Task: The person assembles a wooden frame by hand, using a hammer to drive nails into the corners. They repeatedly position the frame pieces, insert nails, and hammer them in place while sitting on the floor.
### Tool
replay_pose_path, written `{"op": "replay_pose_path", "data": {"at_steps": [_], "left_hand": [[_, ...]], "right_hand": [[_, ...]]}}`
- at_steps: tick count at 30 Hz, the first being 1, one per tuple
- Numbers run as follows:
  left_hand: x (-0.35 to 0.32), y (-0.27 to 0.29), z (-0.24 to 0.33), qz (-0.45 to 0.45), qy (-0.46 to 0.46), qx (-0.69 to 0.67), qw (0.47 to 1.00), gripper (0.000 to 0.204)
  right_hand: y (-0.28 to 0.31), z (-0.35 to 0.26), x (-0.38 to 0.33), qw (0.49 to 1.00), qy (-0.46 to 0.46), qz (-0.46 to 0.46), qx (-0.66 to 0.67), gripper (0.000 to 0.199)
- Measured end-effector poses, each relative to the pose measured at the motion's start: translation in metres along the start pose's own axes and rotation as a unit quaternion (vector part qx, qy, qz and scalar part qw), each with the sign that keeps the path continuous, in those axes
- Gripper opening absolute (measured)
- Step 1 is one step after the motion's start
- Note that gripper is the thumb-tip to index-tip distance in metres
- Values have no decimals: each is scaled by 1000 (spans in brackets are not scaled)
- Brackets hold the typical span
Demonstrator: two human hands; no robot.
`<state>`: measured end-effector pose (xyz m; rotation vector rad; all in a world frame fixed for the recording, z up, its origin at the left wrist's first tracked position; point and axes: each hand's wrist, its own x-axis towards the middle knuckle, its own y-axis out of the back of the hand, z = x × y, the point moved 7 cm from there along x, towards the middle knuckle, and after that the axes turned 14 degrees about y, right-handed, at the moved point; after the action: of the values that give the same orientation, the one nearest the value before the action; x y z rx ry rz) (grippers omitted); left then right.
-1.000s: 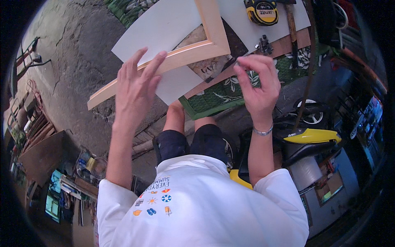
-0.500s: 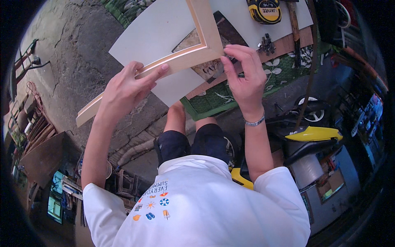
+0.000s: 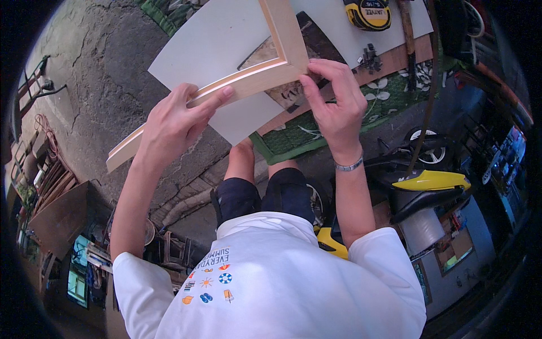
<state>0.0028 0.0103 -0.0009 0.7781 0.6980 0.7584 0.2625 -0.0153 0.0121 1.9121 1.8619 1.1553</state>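
Two light wooden frame pieces (image 3: 254,81) meet in an L-shaped corner, held up over the work surface. My left hand (image 3: 172,121) is closed round the lower piece, its thumb lying along the outer face. At the outer corner my right hand (image 3: 337,93) pinches with thumb and fingertips; whether something small sits between them is hidden. Below the frame lie a white board (image 3: 195,48) and a dark, worn flat plate (image 3: 322,45). Small dark metal pieces (image 3: 370,58) are heaped to the right of my right hand.
A yellow and black tape measure (image 3: 368,12) and a hammer (image 3: 407,39) rest at the far right of the board. Green patterned cloth (image 3: 282,142) shows under the near edge. A yellow and black motorbike (image 3: 432,181) stands to the right, scrap wood (image 3: 56,181) to the left.
The view has shifted slightly, so the tape measure, hammer and board sit a little lower. Both hands keep their places on the frame, with the right fingers still at the corner.
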Motion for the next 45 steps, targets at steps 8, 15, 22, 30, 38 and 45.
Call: {"op": "replay_pose_path", "data": {"at_steps": [8, 15, 22, 30, 38, 45], "left_hand": [[1, 1, 0, 1, -1, -3, 1000, 77], [0, 0, 0, 0, 2, -2, 1000, 76], [0, 0, 1, 1, 7, 14, 1000, 76], [0, 0, 2, -4, 14, 10, 1000, 76], [1, 1, 2, -8, 14, 10, 1000, 76], [0, 0, 0, -13, 13, 12, 1000, 75]], "right_hand": [[1, 1, -2, 1000, 22, -2, 4, 23], [1, 5, -5, 999, 33, 14, 14, 24], [1, 7, -5, 999, 37, 20, 21, 25], [0, 8, -7, 999, 40, 19, 21, 25], [0, 8, -6, 999, 43, 20, 21, 25], [0, 7, -6, 999, 40, 19, 20, 26]]}}
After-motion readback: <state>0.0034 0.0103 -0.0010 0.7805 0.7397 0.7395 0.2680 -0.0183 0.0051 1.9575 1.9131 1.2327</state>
